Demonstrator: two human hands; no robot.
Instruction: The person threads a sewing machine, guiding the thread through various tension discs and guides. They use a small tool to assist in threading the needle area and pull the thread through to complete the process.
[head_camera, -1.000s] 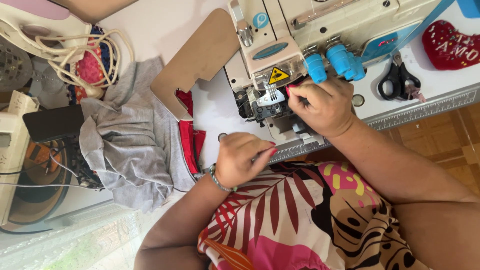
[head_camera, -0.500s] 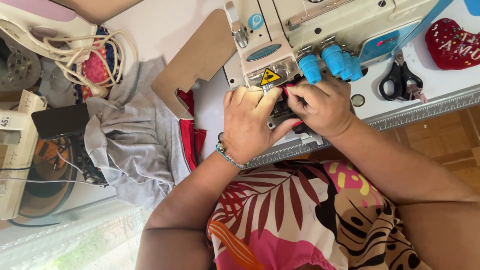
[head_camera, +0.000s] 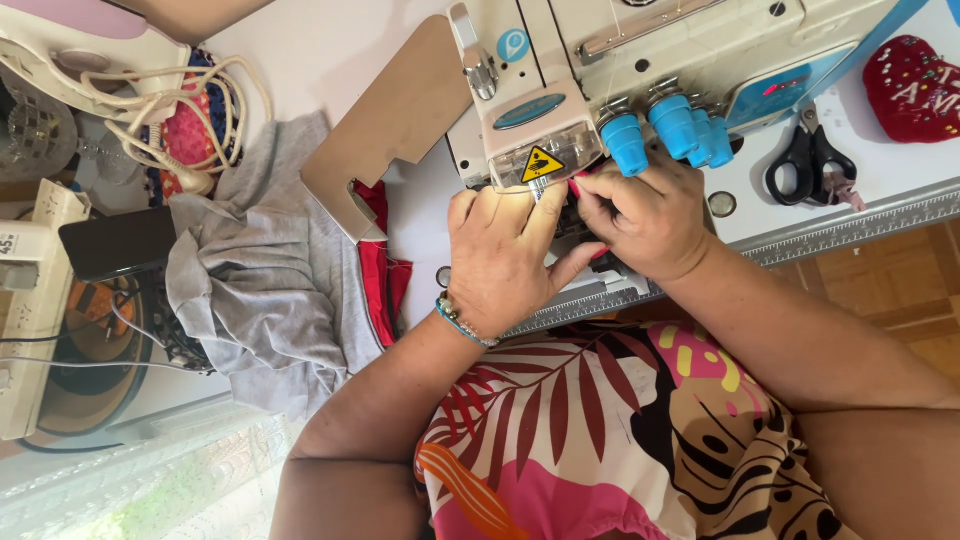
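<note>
My left hand (head_camera: 500, 262) lies flat against the front of a white sewing machine (head_camera: 620, 60), its fingertips under the yellow warning sticker (head_camera: 541, 163) at the needle area. A beaded bracelet (head_camera: 462, 320) is on that wrist. My right hand (head_camera: 650, 215) is curled just right of it, below the blue knobs (head_camera: 660, 130). Its fingertips are pinched in at the same spot, touching the left hand's fingers. Whatever the fingers hold is hidden. A red fabric (head_camera: 380, 280) lies left of the machine.
Crumpled grey cloth (head_camera: 270, 290) lies on the white table (head_camera: 320, 50) at left. A tan board (head_camera: 400, 110) juts from the machine. Black scissors (head_camera: 810, 160) and a red pincushion (head_camera: 910, 85) lie at right. A dark phone (head_camera: 115, 240) and an iron with a coiled cord (head_camera: 90, 50) are far left.
My left hand rose from the table edge to the needle area and now rests against the right hand. The right hand has stayed at the machine.
</note>
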